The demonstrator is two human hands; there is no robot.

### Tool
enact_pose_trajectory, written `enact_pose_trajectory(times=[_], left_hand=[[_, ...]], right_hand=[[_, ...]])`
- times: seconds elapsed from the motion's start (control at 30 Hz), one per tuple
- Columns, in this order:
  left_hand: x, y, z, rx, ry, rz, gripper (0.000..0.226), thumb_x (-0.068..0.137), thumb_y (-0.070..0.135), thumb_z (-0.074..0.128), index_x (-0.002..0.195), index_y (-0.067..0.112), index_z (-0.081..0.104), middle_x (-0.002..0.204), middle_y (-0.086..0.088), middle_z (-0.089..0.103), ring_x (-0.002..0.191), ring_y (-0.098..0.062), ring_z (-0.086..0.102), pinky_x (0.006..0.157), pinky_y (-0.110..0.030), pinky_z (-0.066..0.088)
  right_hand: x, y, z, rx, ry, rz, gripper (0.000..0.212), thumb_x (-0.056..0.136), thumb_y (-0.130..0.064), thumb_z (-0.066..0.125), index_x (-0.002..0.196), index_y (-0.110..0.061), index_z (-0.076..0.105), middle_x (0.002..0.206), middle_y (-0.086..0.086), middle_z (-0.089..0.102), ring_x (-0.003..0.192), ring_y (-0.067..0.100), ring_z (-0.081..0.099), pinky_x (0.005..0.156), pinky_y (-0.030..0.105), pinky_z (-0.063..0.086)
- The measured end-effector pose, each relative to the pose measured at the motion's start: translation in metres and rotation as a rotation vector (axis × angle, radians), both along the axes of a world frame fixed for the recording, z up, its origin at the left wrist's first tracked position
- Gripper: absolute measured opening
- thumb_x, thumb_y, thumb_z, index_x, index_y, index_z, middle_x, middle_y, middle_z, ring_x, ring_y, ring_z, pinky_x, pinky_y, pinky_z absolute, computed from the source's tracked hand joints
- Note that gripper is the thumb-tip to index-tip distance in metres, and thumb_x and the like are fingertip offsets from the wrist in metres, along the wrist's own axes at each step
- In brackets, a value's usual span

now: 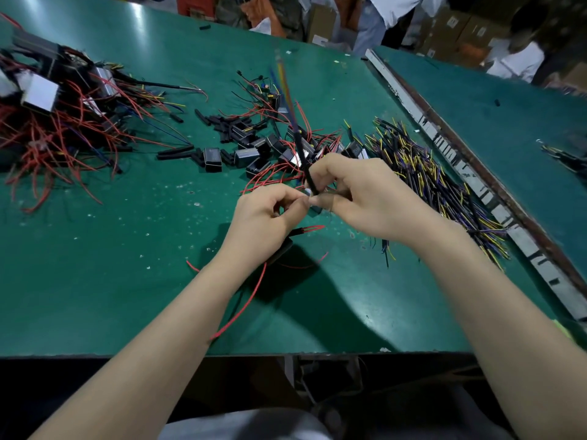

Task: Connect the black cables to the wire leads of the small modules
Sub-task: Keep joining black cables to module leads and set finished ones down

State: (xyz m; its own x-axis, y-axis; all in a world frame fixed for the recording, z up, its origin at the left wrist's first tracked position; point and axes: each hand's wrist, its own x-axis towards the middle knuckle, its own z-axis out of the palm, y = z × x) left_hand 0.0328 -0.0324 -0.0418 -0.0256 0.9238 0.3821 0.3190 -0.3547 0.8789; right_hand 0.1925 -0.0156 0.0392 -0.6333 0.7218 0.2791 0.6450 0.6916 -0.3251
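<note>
Black sheathed cable (302,157) stands nearly upright, its long axis rising away from me, pinched low by my right hand (359,198), while my left hand (270,214), fingertip-close, pinches something I cannot identify above the green counter (127,281).

My bench was a green table (133,281), its top flecked with pale specks and scraps. At my far left lay a tangled heap of finished modules (47,100) with red leads spilling outward. Toward the middle sat a scatter of small black modules (251,150) among short black sleeves (178,151) and loose red wires. On my right a thick pile of black cables (425,173) with yellow and blue ends ran slantwise along a worn metal strip (451,147) that joined my table to the next green table (508,128). One red wire (241,309) trailed toward the near edge.
</note>
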Motion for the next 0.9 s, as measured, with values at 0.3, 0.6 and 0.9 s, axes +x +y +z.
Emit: enact_pose_trajectory(times=[0.3, 0.6, 0.9], left_hand=[[-0.004, 0.001, 0.002, -0.078, 0.151, -0.162, 0.022, 0.086, 0.031, 0.068, 0.066, 0.036, 0.059, 0.065, 0.017, 0.054, 0.066, 0.001, 0.047, 0.064, -0.018, 0.035], [-0.007, -0.004, 0.01, 0.021, 0.258, -0.325, 0.023, 0.081, 0.031, 0.057, 0.09, 0.019, 0.074, 0.086, 0.023, 0.059, 0.094, -0.017, 0.052, 0.092, -0.033, 0.039], [-0.007, -0.002, 0.008, 0.126, 0.255, -0.236, 0.017, 0.085, 0.027, 0.058, 0.085, 0.018, 0.072, 0.076, 0.01, 0.056, 0.084, -0.02, 0.049, 0.085, -0.04, 0.039]], right_hand=[[-0.002, 0.02, 0.019, -0.361, -0.085, 0.129, 0.017, 0.081, -0.008, 0.074, 0.092, -0.018, 0.065, 0.071, -0.023, 0.06, 0.063, -0.001, 0.05, 0.062, 0.011, 0.039], [0.005, 0.035, 0.011, -0.715, 0.015, 0.214, 0.014, 0.079, -0.025, 0.064, 0.091, -0.023, 0.058, 0.083, -0.002, 0.06, 0.071, 0.018, 0.047, 0.064, 0.026, 0.04], [0.01, 0.028, -0.025, -0.622, 0.434, 0.145, 0.013, 0.084, -0.006, 0.062, 0.089, -0.016, 0.054, 0.074, 0.003, 0.053, 0.07, 0.009, 0.049, 0.069, 0.019, 0.043]])
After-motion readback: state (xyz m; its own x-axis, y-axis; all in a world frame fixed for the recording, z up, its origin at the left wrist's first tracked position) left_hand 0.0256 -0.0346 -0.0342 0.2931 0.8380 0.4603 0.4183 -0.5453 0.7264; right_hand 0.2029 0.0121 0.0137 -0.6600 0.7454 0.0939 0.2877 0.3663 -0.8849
